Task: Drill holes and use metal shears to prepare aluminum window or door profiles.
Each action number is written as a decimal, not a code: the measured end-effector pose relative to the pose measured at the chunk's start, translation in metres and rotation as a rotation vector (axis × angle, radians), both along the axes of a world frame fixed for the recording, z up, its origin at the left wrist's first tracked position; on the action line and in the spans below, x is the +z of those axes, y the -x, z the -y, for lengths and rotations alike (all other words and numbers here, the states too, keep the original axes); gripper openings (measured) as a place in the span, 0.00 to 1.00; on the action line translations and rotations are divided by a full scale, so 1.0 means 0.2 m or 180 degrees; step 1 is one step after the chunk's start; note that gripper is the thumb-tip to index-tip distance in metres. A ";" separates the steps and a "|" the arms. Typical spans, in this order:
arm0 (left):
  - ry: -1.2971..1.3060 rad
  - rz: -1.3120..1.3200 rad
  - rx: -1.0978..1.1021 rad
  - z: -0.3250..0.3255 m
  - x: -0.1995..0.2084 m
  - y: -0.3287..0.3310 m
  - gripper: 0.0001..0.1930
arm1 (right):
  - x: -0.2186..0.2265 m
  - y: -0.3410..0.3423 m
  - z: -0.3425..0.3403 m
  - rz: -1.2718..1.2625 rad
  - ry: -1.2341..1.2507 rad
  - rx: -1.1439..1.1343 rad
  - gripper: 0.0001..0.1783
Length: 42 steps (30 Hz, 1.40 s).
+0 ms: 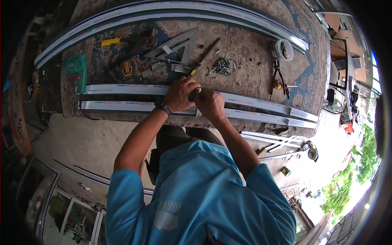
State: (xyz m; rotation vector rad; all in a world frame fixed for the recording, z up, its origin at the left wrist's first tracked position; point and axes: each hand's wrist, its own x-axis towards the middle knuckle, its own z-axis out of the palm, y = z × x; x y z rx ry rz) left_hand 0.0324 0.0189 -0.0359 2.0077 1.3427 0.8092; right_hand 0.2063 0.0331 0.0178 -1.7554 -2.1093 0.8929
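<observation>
My left hand (pixel 179 94) and my right hand (pixel 210 105) meet over two long aluminium profiles, the far profile (pixel 134 89) and the near profile (pixel 130 106), both wrapped in printed film. Between the hands shows a dark rounded thing (pixel 195 94), mostly hidden by fingers; its kind cannot be made out. My right hand is closed in a fist against it. The left fingers curl closed around its far side. Just beyond the left hand lies a dark rod-like tool (pixel 209 53) with a yellow end.
A green drill (pixel 77 69) rests at the left. Further back are a metal set square (pixel 183 45), a yellow-handled tool (pixel 111 41), a heap of screws (pixel 223 66), a tub (pixel 289 51) and pliers (pixel 278 77). More profiles (pixel 196 11) span the carpet-covered table's far side.
</observation>
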 end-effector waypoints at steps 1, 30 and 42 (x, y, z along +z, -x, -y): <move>0.0012 -0.0002 -0.0005 0.00 0.00 0.00 0.31 | 0.00 0.00 0.00 0.0002 0.0004 -0.0001 0.16; -0.0085 0.0067 0.0057 -0.02 0.02 -0.01 0.28 | 0.04 0.02 -0.04 0.0091 0.0511 0.0068 0.15; -0.0180 0.0046 -0.0012 0.00 0.03 -0.02 0.30 | 0.08 -0.15 -0.05 -0.1194 -0.0066 -0.0123 0.06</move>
